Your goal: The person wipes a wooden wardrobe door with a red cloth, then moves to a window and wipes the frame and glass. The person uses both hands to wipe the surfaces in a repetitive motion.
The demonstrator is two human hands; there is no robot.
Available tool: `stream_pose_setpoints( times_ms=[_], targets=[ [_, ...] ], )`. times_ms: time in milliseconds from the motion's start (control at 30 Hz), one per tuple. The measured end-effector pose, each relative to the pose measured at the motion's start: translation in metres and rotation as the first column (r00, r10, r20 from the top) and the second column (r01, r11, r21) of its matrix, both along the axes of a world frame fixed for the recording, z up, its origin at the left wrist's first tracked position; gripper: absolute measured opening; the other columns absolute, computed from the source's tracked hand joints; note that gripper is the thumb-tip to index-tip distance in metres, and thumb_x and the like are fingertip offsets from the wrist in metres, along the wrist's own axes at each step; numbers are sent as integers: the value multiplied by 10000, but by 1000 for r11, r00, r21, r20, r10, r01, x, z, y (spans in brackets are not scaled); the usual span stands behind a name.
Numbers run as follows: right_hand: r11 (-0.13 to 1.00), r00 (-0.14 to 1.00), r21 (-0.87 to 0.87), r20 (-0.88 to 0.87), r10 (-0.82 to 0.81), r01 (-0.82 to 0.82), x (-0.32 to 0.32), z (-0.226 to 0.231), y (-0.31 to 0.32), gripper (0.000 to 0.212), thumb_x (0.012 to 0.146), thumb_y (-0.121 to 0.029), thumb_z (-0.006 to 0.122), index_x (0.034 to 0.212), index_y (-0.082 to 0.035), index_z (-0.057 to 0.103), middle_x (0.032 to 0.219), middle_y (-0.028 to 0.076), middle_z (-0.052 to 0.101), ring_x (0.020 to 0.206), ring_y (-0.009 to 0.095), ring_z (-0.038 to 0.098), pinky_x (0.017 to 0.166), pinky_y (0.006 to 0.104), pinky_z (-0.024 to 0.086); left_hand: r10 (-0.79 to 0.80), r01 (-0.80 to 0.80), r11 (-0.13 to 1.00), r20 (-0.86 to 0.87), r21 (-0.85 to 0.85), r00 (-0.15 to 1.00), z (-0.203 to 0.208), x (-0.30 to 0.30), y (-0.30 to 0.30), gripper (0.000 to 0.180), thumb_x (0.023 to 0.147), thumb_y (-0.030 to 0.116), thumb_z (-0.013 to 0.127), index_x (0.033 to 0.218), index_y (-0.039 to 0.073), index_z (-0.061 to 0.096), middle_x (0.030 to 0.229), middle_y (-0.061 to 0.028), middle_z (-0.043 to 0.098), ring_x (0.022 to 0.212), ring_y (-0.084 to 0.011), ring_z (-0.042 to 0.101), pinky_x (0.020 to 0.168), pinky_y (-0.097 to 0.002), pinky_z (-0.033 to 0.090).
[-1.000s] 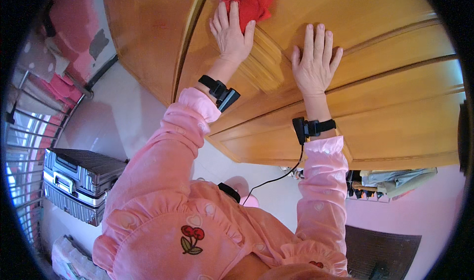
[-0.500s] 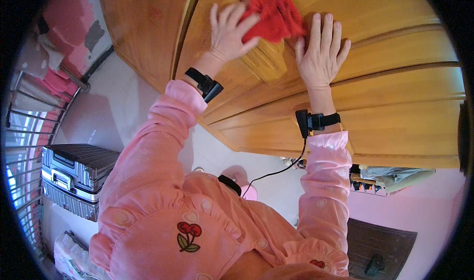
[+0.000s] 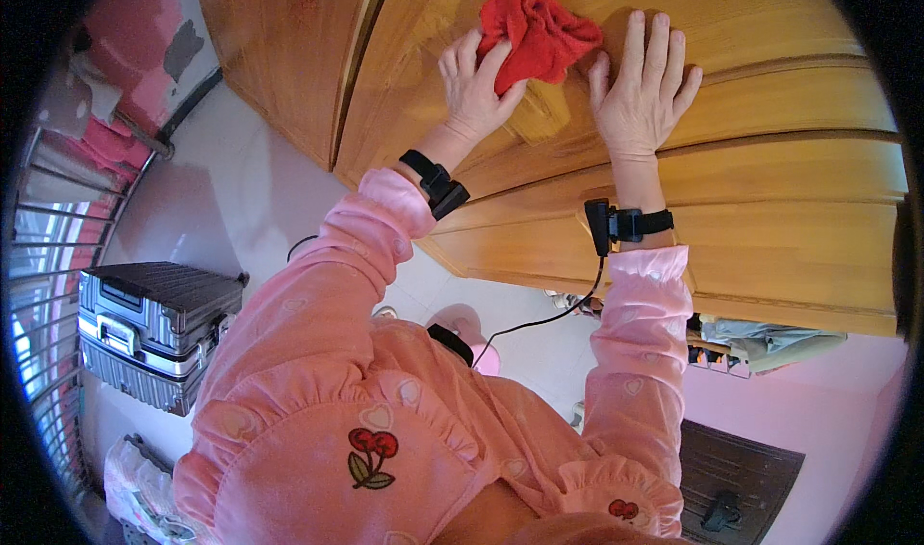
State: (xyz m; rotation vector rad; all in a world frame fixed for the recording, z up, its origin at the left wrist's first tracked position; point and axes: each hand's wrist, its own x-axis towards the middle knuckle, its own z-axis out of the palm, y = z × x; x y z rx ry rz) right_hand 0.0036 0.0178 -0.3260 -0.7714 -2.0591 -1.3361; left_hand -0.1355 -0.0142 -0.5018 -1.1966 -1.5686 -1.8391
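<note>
A bunched red cloth (image 3: 541,37) lies against the wooden cabinet door (image 3: 404,93) at the top of the view. My left hand (image 3: 477,85) grips the cloth's left and lower edge, its fingers partly hidden by the folds. Just right of the cloth, my right hand (image 3: 643,93) rests flat on the wood with fingers spread and nothing in it. Both wrists carry black straps with small black devices; a thin black cable (image 3: 539,326) runs down from the right one.
A silver ribbed suitcase (image 3: 159,333) stands at the left beside a barred window (image 3: 43,285). Folded clothes (image 3: 770,341) hang at the lower right, above a dark brown door (image 3: 736,473). A pink round object (image 3: 489,357) is on the pale floor below me.
My left hand has moved right and slightly down, with its fingers drawn closer around the cloth. My right hand has shifted a little to the right and up.
</note>
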Motion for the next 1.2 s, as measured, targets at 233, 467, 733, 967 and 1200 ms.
stream_pose_setpoints(
  times_ms=[233,467,733,967,1200],
  targets=[
    [1000,1000,11,-12,12,-12,0,-1,1,663,932,-465,647,1537,-240,493,1607,22,422,1468,250,373,1219,520,158,-61,81,989,167,-120,984,-55,2,-17,632,790,307,817,1323,101,546,1398,-215,448,1233,-424,441,1076,-551,345],
    [999,999,25,-22,36,-36,2,-4,6,655,934,-464,644,1533,-243,496,1600,23,432,1462,252,381,1210,529,176,-461,295,885,773,361,436,-75,36,-13,691,866,167,813,1401,-19,417,1357,-209,494,1264,-300,497,1119,-420,388],
    [999,998,29,-41,38,-37,-6,-10,5,637,917,-398,648,1512,-214,518,1598,73,431,1454,310,387,1186,562,220,-542,454,800,796,391,270,-74,83,-30,702,890,108,784,1462,-46,407,1348,-154,575,1201,-233,579,1054,-365,468],
    [997,999,66,-32,41,-39,-5,-10,6,626,906,-388,654,1492,-196,540,1593,72,440,1460,303,380,1191,556,216,-532,382,817,821,432,209,-44,6,-43,466,951,134,700,1390,38,577,1253,-51,665,1121,-177,612,986,-328,492],
    [997,998,61,-45,47,-44,-7,-11,6,637,905,-396,655,1498,-197,533,1600,65,429,1461,297,379,1196,556,207,-590,270,785,806,557,51,-28,5,-35,415,952,144,692,1351,69,611,1208,-19,661,1057,-156,608,932,-318,494]
  ],
)
